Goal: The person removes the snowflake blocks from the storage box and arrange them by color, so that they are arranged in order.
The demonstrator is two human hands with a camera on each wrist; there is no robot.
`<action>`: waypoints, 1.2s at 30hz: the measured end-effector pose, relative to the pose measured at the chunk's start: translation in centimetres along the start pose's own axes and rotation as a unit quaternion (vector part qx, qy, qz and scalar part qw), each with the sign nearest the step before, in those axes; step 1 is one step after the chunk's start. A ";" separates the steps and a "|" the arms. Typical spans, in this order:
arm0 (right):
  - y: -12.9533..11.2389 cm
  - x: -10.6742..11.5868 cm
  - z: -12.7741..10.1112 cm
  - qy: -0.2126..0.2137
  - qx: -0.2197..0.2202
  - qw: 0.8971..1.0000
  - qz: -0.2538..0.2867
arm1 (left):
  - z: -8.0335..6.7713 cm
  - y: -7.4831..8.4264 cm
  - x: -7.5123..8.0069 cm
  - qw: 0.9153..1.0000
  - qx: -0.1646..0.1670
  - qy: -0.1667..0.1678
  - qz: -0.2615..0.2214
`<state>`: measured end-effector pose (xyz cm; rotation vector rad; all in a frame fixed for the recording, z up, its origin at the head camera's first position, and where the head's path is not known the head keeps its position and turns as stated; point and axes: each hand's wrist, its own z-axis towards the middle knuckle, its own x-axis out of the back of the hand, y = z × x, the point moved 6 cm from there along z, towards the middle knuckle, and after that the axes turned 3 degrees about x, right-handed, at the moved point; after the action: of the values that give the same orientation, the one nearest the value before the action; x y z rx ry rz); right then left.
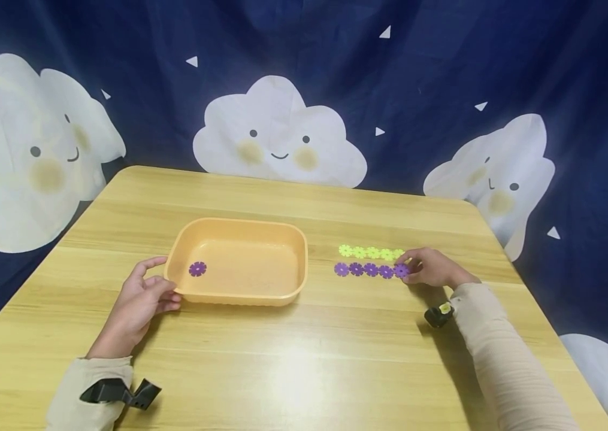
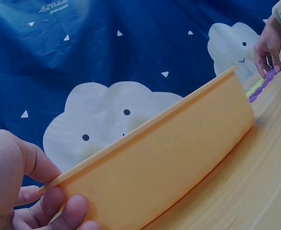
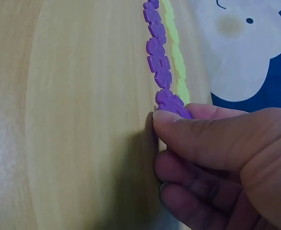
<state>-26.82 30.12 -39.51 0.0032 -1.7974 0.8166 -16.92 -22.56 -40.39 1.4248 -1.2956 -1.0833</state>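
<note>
My left hand (image 1: 139,302) grips the near left corner of an orange plastic tub (image 1: 239,297), thumb over the rim and fingers beneath it. One purple snowflake disc (image 1: 197,269) lies inside the tub, toward its left side. To the right of the tub, my right hand (image 1: 429,267) pinches the purple snowflake disc (image 1: 401,271) at the right end of a row of purple discs (image 1: 371,269). In the right wrist view, the thumb (image 3: 193,136) presses on that disc's edge. A row of yellow-green discs (image 1: 372,252) runs just behind the purple one, its right end partly covered by my fingers.
The wooden table (image 1: 293,371) carries the tub left of centre and both disc rows right of it. A dark blue cloth (image 1: 304,36) with smiling clouds hangs behind the table. Black wrist mounts (image 1: 120,392) are strapped over both beige sleeves.
</note>
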 end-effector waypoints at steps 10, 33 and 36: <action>0.4 -0.2 -0.1 -0.003 -0.004 1.000 0.000 | 0.1 -0.1 0.0 1.000 0.004 0.000 -0.004; -0.7 0.9 0.4 -0.006 0.011 1.000 0.002 | -0.2 0.1 -0.1 1.000 -0.001 0.006 0.024; -1.2 1.2 0.8 -0.009 0.013 1.000 0.000 | -0.2 0.2 -0.1 1.000 -0.002 0.006 0.027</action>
<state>-27.51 29.24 -37.95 0.0269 -1.8039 0.8415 -16.81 -22.45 -40.13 1.3831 -1.3147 -1.0387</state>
